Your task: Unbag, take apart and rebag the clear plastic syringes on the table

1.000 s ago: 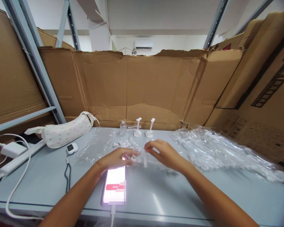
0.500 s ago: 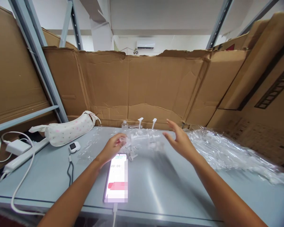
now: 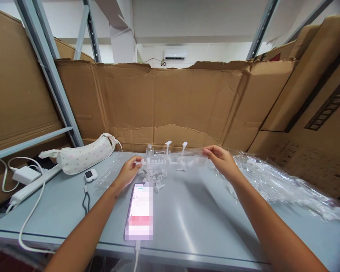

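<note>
Well, a clear plastic bag (image 3: 174, 161) stretches at one o'clock from the phone (image 3: 138, 211); the right hand (image 3: 222, 160) pinches its three-o'clock end, the left hand (image 3: 129, 170) its nine-o'clock end. Small white pieces (image 3: 159, 177) lie nearer, also at one.

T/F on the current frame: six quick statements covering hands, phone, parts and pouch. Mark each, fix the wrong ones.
1. The right hand pinches clear plastic film. True.
2. The left hand is off the smartphone. True.
3. The smartphone is unplugged. False: a white cable runs to its near end.
4. The patterned pouch lies right of the smartphone. False: it lies to the left.
5. Small white plastic parts lie near the smartphone's far end. True.
6. Only one white stem stands up near the cardboard. False: two white stems do.
</note>
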{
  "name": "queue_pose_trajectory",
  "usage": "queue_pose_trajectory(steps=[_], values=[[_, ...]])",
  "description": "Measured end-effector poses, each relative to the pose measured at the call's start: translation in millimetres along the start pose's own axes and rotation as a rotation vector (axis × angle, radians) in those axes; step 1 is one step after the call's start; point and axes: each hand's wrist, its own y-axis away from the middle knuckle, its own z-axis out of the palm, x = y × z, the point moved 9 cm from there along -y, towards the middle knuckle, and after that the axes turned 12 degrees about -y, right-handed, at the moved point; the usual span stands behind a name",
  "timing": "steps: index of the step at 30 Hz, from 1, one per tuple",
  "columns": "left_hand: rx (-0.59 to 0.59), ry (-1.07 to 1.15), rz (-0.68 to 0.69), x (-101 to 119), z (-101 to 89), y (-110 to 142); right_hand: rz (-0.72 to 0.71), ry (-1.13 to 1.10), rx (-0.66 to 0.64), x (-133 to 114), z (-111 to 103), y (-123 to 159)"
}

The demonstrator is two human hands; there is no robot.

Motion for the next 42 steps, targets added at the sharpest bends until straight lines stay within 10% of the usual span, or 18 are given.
queue_pose_trajectory(steps=[10, 28, 42], values=[[0.020, -0.010, -0.057, -2.4, -39.5, -2.2, -0.145, -0.026, 0.116, -44.3, -0.1, -18.9], [-0.016, -0.158, -0.082, -0.1, -50.4, 3.1, -0.307, 0.076, 0.136, -90.6, 21.0, -34.7], [0.073, -0.134, -0.106, -0.1, -63.1, 2.0, -0.465, 0.027, 0.545, -106.7, -35.5, -17.4]])
